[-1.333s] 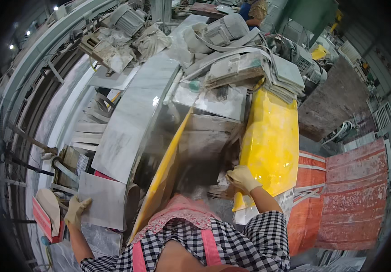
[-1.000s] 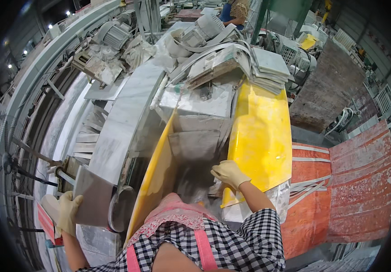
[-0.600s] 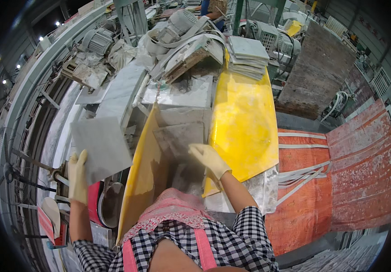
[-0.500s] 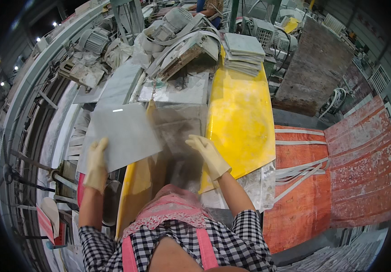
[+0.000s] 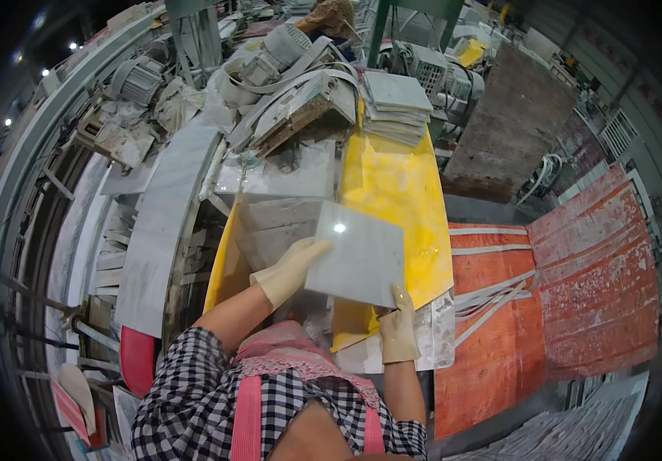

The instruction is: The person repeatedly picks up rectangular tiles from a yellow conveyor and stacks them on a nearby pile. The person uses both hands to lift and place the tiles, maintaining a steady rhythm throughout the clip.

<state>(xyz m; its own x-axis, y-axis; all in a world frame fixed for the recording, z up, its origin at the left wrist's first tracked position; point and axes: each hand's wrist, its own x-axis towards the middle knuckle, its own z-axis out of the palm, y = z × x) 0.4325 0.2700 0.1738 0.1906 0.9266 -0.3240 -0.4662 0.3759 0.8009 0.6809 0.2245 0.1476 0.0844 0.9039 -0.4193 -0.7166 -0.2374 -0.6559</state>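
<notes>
A grey-white square stone tile (image 5: 362, 257), its polished face catching a lamp's glare, is held up in front of my body. My gloved left hand (image 5: 291, 270) grips its left edge, fingers partly hidden by the tile. At the tile's lower right corner, my gloved right hand (image 5: 398, 326) has the thumb on the face and fingers closed around the edge. Behind and right of the tile slopes a wet yellow sheet (image 5: 396, 200). On its far end rests a stack of similar tiles (image 5: 396, 111).
Left of me runs a long grey stone slab (image 5: 166, 207). A dusty machine with a belt (image 5: 308, 111) stands ahead. To the right are an orange board (image 5: 488, 330) with pale strips and a brown panel (image 5: 511, 123). A red curved piece (image 5: 137, 359) sits by my left arm.
The tile has moved from the left over to the front of the yellow sheet. My left hand went right with it, and my right hand, previously empty, now grips its corner.
</notes>
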